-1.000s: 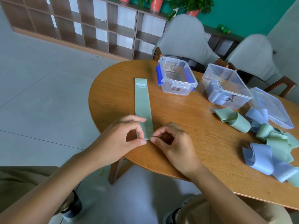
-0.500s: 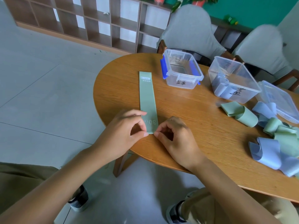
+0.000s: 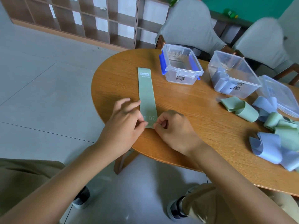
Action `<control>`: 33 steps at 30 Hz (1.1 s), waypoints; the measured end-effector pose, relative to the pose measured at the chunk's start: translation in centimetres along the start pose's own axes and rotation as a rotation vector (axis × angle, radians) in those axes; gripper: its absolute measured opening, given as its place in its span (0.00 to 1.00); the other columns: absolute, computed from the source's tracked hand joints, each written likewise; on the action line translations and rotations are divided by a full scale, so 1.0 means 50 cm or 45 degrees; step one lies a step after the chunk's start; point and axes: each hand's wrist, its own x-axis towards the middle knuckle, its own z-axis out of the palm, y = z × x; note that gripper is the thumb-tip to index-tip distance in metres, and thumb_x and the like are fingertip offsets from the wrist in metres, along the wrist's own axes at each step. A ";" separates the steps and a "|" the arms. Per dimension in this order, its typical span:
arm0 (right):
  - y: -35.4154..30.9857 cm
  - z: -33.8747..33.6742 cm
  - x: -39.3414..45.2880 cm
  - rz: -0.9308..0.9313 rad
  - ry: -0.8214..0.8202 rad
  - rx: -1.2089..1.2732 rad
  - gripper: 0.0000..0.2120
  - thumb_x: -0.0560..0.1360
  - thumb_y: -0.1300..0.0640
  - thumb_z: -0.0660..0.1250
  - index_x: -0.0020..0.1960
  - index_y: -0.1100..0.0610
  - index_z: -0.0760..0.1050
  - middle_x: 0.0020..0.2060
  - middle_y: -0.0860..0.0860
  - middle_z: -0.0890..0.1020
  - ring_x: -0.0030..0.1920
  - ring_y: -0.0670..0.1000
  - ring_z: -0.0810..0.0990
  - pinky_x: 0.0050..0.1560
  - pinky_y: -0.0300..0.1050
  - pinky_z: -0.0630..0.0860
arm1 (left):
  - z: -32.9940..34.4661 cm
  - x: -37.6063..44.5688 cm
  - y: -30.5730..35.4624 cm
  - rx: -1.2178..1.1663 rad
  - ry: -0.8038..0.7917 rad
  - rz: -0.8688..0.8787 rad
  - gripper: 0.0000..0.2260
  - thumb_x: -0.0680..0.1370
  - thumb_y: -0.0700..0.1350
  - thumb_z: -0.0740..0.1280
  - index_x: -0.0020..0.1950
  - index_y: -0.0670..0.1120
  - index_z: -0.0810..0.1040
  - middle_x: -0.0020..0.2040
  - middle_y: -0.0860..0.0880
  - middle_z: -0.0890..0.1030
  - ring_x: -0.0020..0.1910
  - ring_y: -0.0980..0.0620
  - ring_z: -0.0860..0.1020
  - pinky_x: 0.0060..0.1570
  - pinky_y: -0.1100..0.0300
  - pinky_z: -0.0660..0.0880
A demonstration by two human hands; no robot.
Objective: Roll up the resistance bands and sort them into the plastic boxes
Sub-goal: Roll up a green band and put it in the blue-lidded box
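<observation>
1. Since a second ago both hands keep their place at the near end of the green band (image 3: 146, 92); left hand's fingers have lifted and spread a little, and the band lies in the same line on the counter (image 3: 202, 126). The head camera has shifted, so everything sits differently in frame.
2. Left hand (image 3: 124, 125): thumb and forefinger pinch the near left corner of the band, other fingers loosely raised.
3. Right hand (image 3: 176, 130): fingers curled, fingertips nipping the near right corner.
4. Band lies flat and straight, near end between the two hands close to the counter edge, far end pointing toward the blue-clipped box (image 3: 181, 68), near it but not touching.
5. Handling, my read: thin, light, floppy rubbery strip, likely grippy on wood. Take it at the near end's two corners, fold a tight first turn, then roll away along its length; a slack start would probably spring open.
6. Roll not visibly started yet.
7. Second box (image 3: 233, 75) to the right already holds blue bands; a loose lid (image 3: 278, 94) lies beside it.
8. Pile of bands (image 3: 275, 131), green and blue, waits unrolled at the right, well apart from both hands.
</observation>
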 end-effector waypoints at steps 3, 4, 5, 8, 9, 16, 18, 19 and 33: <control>0.004 0.005 0.005 -0.045 0.092 0.029 0.05 0.73 0.56 0.73 0.45 0.50 0.77 0.39 0.44 0.77 0.40 0.41 0.75 0.40 0.29 0.69 | 0.002 0.000 0.009 -0.005 0.112 0.039 0.08 0.75 0.45 0.74 0.44 0.47 0.75 0.55 0.52 0.81 0.61 0.47 0.71 0.57 0.61 0.64; 0.008 0.007 0.005 -0.072 0.125 0.047 0.06 0.72 0.57 0.73 0.45 0.50 0.77 0.38 0.44 0.78 0.40 0.42 0.75 0.40 0.30 0.69 | 0.000 0.000 0.014 -0.024 0.138 0.061 0.10 0.74 0.43 0.74 0.45 0.47 0.73 0.49 0.54 0.79 0.55 0.49 0.71 0.52 0.60 0.67; 0.011 0.009 0.003 -0.107 0.165 0.052 0.07 0.71 0.58 0.74 0.45 0.50 0.77 0.38 0.44 0.78 0.39 0.42 0.74 0.40 0.31 0.70 | 0.000 -0.001 0.019 -0.039 0.159 0.091 0.11 0.73 0.40 0.74 0.46 0.47 0.72 0.45 0.55 0.76 0.50 0.50 0.71 0.47 0.59 0.68; 0.016 0.023 -0.012 -0.292 0.350 -0.079 0.06 0.72 0.60 0.73 0.45 0.53 0.77 0.37 0.45 0.78 0.41 0.46 0.74 0.43 0.41 0.73 | 0.002 -0.007 0.023 -0.010 0.208 0.182 0.11 0.73 0.37 0.73 0.46 0.45 0.72 0.41 0.53 0.74 0.44 0.50 0.73 0.40 0.55 0.73; 0.018 0.030 -0.018 -0.359 0.413 -0.167 0.04 0.73 0.60 0.72 0.45 0.55 0.77 0.38 0.47 0.79 0.42 0.50 0.75 0.44 0.45 0.73 | 0.003 -0.010 0.021 0.009 0.222 0.189 0.10 0.73 0.38 0.73 0.47 0.45 0.72 0.41 0.52 0.75 0.42 0.50 0.74 0.39 0.55 0.74; 0.025 0.045 -0.026 -0.519 0.488 -0.374 0.06 0.80 0.60 0.65 0.45 0.60 0.77 0.38 0.54 0.79 0.42 0.58 0.75 0.44 0.54 0.75 | 0.002 -0.018 0.013 0.033 0.242 0.231 0.11 0.75 0.40 0.74 0.48 0.44 0.72 0.38 0.51 0.77 0.36 0.51 0.76 0.31 0.56 0.76; 0.025 0.042 -0.028 -0.513 0.454 -0.353 0.05 0.79 0.60 0.66 0.45 0.60 0.77 0.39 0.54 0.79 0.42 0.58 0.75 0.44 0.53 0.74 | 0.003 -0.020 0.010 0.075 0.254 0.252 0.09 0.76 0.41 0.73 0.48 0.44 0.72 0.38 0.51 0.77 0.35 0.50 0.76 0.31 0.55 0.75; 0.025 0.040 -0.029 -0.517 0.437 -0.345 0.05 0.79 0.61 0.66 0.46 0.60 0.77 0.40 0.53 0.79 0.42 0.57 0.75 0.45 0.53 0.74 | 0.003 -0.021 0.008 0.101 0.256 0.271 0.08 0.77 0.42 0.71 0.48 0.45 0.72 0.38 0.51 0.77 0.35 0.50 0.76 0.31 0.55 0.75; 0.041 0.034 -0.021 -0.324 0.299 -0.057 0.03 0.76 0.54 0.72 0.48 0.54 0.80 0.48 0.46 0.77 0.51 0.50 0.73 0.54 0.49 0.73 | 0.013 -0.017 -0.001 0.038 0.228 0.273 0.06 0.77 0.44 0.73 0.42 0.44 0.80 0.50 0.50 0.78 0.52 0.48 0.73 0.49 0.53 0.74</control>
